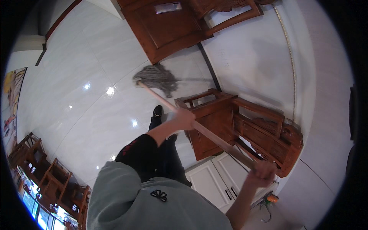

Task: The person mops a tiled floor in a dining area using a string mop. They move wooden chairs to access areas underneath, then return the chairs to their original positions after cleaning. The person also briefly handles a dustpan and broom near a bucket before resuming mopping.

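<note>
A string mop with a wooden handle (214, 137) runs slantwise across the view. My left hand (184, 118) grips the handle partway along, and my right hand (261, 172) is closed around it near its upper end. The grey mop head (156, 77) lies spread on the glossy tiled floor (86, 115), close to the front corner of a wooden seat (149, 31). My black shoe (157, 111) stands on the floor just below the mop head. The other shoe is partly hidden by my left forearm.
A carved wooden armchair (212, 126) stands right of my legs, against the white wall (247, 57). A shiny, phone-like object (168, 7) rests on the far seat. White cabinet doors (211, 181) are at lower right. Wooden chairs (54, 178) stand at lower left.
</note>
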Demonstrator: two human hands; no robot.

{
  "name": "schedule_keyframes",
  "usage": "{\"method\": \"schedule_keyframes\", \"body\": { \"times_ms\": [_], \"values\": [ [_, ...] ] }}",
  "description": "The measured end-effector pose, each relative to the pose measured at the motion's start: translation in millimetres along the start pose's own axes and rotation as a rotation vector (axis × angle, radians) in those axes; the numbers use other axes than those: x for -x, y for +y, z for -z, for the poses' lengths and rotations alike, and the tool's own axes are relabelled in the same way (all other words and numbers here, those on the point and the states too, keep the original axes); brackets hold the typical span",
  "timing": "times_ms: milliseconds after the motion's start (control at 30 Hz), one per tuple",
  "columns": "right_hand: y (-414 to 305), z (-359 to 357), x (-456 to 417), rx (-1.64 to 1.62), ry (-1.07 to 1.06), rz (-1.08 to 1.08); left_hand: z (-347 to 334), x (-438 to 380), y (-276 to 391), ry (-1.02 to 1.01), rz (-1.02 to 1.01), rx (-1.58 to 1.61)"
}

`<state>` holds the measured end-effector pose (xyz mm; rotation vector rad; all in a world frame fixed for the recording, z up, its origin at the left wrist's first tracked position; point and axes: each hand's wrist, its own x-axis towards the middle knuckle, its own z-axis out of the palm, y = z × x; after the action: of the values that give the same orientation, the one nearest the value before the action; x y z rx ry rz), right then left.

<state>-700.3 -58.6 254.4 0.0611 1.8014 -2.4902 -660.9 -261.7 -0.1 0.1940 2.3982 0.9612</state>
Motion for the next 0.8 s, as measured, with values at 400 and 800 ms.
{"method": "schedule_keyframes", "body": {
  "times_ms": [400, 800],
  "values": [
    [144, -121, 93, 0.069, -0.938, -0.498, -47, 231, -167, 0.557, 0.765, 0.166],
    [-16, -18, 119, 0.357, -0.727, 0.064, -49, 112, -25, 0.649, 0.134, 0.100]
  ]
}}
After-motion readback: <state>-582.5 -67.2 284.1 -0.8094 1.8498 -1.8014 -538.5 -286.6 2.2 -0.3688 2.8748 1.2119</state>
